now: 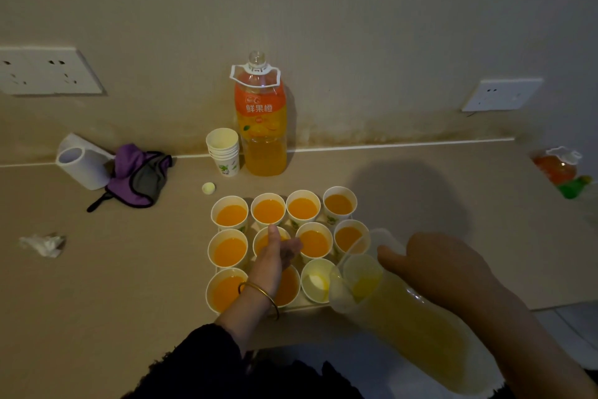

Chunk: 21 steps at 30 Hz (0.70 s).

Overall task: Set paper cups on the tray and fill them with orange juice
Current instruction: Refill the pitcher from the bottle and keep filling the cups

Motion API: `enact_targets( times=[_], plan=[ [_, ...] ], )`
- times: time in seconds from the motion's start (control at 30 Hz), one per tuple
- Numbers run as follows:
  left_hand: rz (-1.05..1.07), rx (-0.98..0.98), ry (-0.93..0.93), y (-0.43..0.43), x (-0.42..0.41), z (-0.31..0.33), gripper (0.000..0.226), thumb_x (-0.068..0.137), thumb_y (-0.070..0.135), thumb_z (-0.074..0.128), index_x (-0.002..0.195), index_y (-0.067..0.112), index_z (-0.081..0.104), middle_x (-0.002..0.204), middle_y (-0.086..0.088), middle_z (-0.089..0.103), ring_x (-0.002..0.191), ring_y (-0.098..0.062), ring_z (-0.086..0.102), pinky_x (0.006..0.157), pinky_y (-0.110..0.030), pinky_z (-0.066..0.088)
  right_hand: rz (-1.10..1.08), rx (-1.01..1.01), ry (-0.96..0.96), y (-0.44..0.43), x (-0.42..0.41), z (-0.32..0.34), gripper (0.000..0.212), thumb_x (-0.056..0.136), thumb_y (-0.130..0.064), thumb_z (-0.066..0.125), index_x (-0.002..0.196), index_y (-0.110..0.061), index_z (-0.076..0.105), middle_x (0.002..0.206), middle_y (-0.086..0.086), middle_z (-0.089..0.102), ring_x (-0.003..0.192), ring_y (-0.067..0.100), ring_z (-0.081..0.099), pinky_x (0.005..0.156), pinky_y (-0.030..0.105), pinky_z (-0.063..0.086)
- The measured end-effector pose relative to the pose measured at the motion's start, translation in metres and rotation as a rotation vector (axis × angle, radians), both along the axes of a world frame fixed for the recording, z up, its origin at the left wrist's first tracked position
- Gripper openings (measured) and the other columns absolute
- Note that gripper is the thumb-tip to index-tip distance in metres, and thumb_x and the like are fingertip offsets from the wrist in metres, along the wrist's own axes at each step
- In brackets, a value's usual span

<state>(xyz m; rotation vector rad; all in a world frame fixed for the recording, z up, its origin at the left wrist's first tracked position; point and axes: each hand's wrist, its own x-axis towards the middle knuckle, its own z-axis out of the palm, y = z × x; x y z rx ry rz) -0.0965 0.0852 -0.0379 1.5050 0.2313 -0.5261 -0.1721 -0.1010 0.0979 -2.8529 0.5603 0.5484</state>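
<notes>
A clear tray (301, 306) on the counter holds several paper cups in rows; most hold orange juice (231, 215). One cup (318, 284) in the near row looks white and empty inside. My right hand (437, 269) grips a translucent pitcher (407, 330) of juice, tilted left with its spout just beside that empty cup. My left hand (276, 251) hovers over the middle cups, thumb raised and fingers relaxed, partly hiding two cups. An uncapped orange juice bottle (262, 127) stands behind the tray.
A stack of spare cups (223, 149) stands left of the bottle, its cap (208, 187) in front. Further left lie a white roll (81, 167), a purple cloth (139, 175) and crumpled paper (42, 245). Another bottle (558, 169) lies far right. The counter's edge runs near right.
</notes>
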Motion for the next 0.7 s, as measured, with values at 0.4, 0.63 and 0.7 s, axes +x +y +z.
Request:
enact_targets(
  times=[0.4,0.63,0.7],
  plan=[
    [0.016,-0.001,0.036,-0.001,-0.002,-0.002,0.066,0.098,0.048,0.01,0.097,0.013,0.066,0.113,-0.01,0.065,0.108,-0.018,0.056,0.097,-0.029,0.037,0.01,0.014,0.01,0.005,0.005,0.002,0.048,0.091,-0.06,0.041,0.063,-0.02,0.04,0.065,-0.005,0.045,0.056,0.003,0.039,0.048,0.021,0.024],
    [0.031,0.003,0.038,-0.002,0.0,-0.003,0.066,0.099,0.046,0.01,0.098,0.01,0.065,0.108,-0.01,0.065,0.106,-0.018,0.056,0.093,-0.028,0.037,0.047,0.001,0.017,0.007,0.009,0.004,0.048,0.092,-0.058,0.041,0.062,-0.021,0.039,0.062,-0.007,0.041,0.053,0.001,0.034,0.047,0.019,0.022],
    [0.03,0.007,0.041,-0.001,0.001,-0.004,0.065,0.099,0.046,0.01,0.098,0.011,0.065,0.108,-0.009,0.065,0.106,-0.019,0.056,0.096,-0.029,0.037,0.044,0.006,0.015,0.008,0.01,0.004,0.048,0.092,-0.059,0.04,0.062,-0.021,0.038,0.062,-0.007,0.041,0.053,0.001,0.035,0.047,0.019,0.022]
  ],
)
